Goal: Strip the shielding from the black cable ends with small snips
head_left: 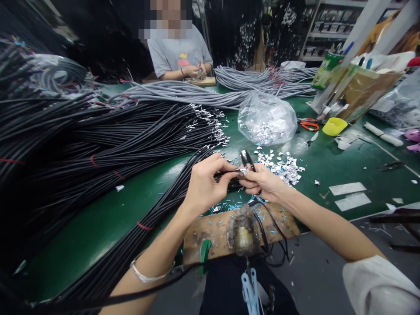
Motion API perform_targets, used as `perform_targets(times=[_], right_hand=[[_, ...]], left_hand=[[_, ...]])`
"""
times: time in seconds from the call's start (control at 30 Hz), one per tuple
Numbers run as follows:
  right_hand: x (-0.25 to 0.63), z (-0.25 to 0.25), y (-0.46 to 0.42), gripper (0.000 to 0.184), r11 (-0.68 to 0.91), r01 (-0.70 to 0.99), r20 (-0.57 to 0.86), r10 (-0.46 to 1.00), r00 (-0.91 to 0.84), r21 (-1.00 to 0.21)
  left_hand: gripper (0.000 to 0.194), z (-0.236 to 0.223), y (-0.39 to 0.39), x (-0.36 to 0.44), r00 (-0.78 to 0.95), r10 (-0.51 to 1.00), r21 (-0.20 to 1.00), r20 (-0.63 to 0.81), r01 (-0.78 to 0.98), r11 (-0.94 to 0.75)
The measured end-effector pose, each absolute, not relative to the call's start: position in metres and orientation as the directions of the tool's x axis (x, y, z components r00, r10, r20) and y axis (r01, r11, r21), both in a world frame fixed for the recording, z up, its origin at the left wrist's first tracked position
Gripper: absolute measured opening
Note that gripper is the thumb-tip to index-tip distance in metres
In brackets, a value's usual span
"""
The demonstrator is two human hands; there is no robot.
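Observation:
My left hand (210,180) pinches a black cable (227,173) close to its end, thumb against forefinger. A bit of silver foil (243,172) shows at that end, between the fingertips of both hands. My right hand (260,180) is closed around what look like small black snips (246,160), which stick up past its forefinger. Its thumb presses by the foil. Just beyond lies a heap of foil scraps (285,168). Below the hands, blue clippings (229,205) are scattered along a wooden board (210,229) that carries a lumpy, plastic-wrapped fixture (244,234).
Bundles of black cable (131,135) fill the left side, grey cables (183,91) behind. A clear bag of scraps (267,120) stands ahead. Orange-handled scissors (309,124), a yellow tape roll (334,126) and a pen holder (370,87) are at right. A co-worker (179,50) sits opposite.

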State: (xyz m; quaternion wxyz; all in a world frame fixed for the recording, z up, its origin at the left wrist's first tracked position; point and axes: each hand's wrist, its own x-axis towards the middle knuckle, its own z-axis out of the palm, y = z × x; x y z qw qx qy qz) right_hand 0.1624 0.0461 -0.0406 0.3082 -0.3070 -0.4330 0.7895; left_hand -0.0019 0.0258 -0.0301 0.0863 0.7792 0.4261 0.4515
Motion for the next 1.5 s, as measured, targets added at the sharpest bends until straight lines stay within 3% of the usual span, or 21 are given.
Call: perform_targets(times=[0.13,0.23,0.33,0.43,0.5,0.63,0.77,0.87,1.0,1.13,1.27,1.43,1.5], right_hand=[[0.150,-0.045,0.032,0.040,-0.337,-0.354,-0.175,0.891,-0.419,-0.872],[0.153,-0.048,0.033,0.030,-0.037,-0.215,0.007,0.980,-0.201,-0.976],[0.165,-0.046,0.045,0.020,0.304,0.081,0.301,0.953,-0.046,-0.949],[0.177,-0.041,0.057,0.011,0.371,0.276,0.398,0.916,0.045,-0.887],[0.180,-0.038,0.058,0.015,0.387,0.333,0.396,0.917,-0.041,-0.860],[0.176,-0.034,0.049,0.013,0.527,0.296,0.479,0.849,-0.222,-0.797],[0.171,-0.034,0.043,0.011,0.634,0.354,0.603,0.770,-0.208,-0.687],[0.169,-0.036,0.043,0.011,0.638,0.412,0.611,0.762,-0.216,-0.650],[0.167,-0.037,0.042,0.015,0.580,0.413,0.544,0.811,-0.215,-0.702],[0.166,-0.038,0.043,0.014,0.482,0.271,0.439,0.875,-0.206,-0.833],[0.163,-0.039,0.040,0.015,0.349,0.158,0.326,0.933,-0.153,-0.924],[0.159,-0.044,0.033,0.007,0.623,0.356,0.622,0.772,-0.133,-0.696],[0.161,-0.043,0.034,0.008,0.640,0.360,0.634,0.758,-0.153,-0.679]], left_hand=[[0.012,-0.048,0.022,0.011,0.146,0.599,0.263,0.787,0.799,-0.541],[0.016,-0.055,0.021,0.014,0.201,0.622,0.160,0.757,0.865,-0.475],[0.015,-0.052,0.023,0.012,0.226,0.742,0.288,0.631,0.820,-0.495],[0.013,-0.042,0.025,0.009,0.169,0.796,0.470,0.581,0.729,-0.498],[0.014,-0.037,0.025,0.008,0.124,0.807,0.527,0.578,0.698,-0.485],[0.016,-0.034,0.023,0.007,0.116,0.813,0.544,0.571,0.689,-0.480],[0.017,-0.034,0.021,0.007,0.139,0.810,0.536,0.570,0.684,-0.494],[0.016,-0.034,0.021,0.007,0.127,0.830,0.576,0.543,0.663,-0.478],[0.010,-0.035,0.020,0.008,0.067,0.838,0.632,0.542,0.625,-0.458],[0.008,-0.037,0.018,0.011,-0.003,0.823,0.674,0.567,0.575,-0.463],[0.011,-0.039,0.017,0.016,-0.084,0.880,0.825,0.467,0.400,-0.399],[0.017,-0.038,0.018,0.017,-0.074,0.933,0.906,0.354,0.276,-0.322],[0.019,-0.035,0.020,0.014,-0.022,0.946,0.916,0.323,0.257,-0.307]])
